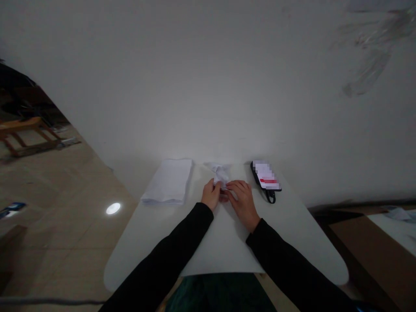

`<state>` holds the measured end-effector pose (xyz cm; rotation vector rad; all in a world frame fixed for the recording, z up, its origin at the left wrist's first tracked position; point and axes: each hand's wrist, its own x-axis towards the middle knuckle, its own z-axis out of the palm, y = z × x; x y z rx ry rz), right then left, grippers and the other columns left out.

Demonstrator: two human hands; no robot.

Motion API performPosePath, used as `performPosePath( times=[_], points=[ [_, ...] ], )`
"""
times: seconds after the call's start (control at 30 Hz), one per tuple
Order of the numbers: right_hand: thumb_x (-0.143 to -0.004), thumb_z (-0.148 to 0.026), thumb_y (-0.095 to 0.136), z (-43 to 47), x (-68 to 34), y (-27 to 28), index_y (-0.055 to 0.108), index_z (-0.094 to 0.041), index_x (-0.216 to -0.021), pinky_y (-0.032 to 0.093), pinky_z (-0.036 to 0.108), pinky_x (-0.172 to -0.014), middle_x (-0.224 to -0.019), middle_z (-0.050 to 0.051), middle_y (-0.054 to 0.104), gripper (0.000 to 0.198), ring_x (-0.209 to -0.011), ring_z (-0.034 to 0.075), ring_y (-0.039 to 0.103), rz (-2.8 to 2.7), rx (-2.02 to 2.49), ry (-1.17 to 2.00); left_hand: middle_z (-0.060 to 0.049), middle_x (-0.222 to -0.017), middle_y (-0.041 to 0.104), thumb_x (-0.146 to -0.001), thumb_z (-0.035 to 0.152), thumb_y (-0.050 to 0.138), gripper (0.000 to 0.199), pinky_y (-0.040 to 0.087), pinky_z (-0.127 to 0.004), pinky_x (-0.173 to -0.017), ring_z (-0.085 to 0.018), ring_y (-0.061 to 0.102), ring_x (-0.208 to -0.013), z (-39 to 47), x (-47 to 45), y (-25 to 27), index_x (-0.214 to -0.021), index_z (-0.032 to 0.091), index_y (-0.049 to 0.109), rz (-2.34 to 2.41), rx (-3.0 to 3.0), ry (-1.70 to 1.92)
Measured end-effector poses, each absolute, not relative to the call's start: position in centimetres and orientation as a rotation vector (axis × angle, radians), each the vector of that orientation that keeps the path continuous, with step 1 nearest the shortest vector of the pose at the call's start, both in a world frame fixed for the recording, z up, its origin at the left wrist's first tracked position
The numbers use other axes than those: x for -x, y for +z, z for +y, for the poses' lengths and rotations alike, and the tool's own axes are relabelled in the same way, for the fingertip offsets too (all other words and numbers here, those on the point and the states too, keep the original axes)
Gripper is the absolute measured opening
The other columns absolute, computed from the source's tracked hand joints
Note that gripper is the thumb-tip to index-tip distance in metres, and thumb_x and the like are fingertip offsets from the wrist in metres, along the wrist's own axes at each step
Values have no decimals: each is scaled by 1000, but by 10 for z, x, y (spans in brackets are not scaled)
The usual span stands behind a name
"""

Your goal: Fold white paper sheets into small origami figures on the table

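Note:
Over the middle of the white table (224, 247), both hands work at a small white folded piece (221, 173) that looks like paper. Its upper end flares out toward the wall. My left hand (211, 194) is closed on the piece's lower left side, thumb on top. From the right, my right hand (242, 201) pinches the lower right edge between thumb and fingers. The fingertips partly hide the lower end. A stack of white paper sheets (170, 180) lies left of my hands. To the right lies a phone (267, 175) with a lit screen.
A black loop strap (271, 196) hangs off the phone's near end. The table's far edge meets a pale wall (208, 86). Brown cardboard (373, 242) stands beyond the table at right. On the left are a tiled floor (74, 234) and a wooden stool (26, 125).

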<state>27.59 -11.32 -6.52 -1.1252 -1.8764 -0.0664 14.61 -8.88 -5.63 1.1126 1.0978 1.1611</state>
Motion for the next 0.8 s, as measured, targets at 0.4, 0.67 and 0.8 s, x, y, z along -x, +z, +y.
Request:
performPosePath(
  times=[0.4, 0.67, 0.8],
  points=[
    [-87, -16, 49, -70, -337, -54, 65, -19, -89, 31, 39, -74, -101, 10, 67, 16, -98, 30, 46, -1819, 1689, -200, -5, -92, 60, -89, 39, 50, 40, 54, -24, -46, -12, 63, -61, -87, -145, -70, -122, 20, 38, 1030, -1158, 1209],
    [-83, -17, 56, -42, -338, -47, 69, -22, -89, 33, 41, -78, -109, 11, 56, 15, -106, 32, 39, -1949, 1784, -240, -4, -91, 59, -89, 33, 47, 35, 53, -24, -45, -11, 63, -60, -90, -147, -73, -120, 19, 39, 1027, -1208, 1205],
    [-81, -11, 52, -44, -333, -46, 63, -20, -106, 34, 41, -80, -115, 14, 50, 29, -106, 32, 39, -1916, 1716, -341, -5, -95, 63, -86, 27, 48, 32, 50, -20, -46, -12, 64, -65, -85, -134, -60, -117, 21, 45, 1126, -1460, 1236]
  ],
)
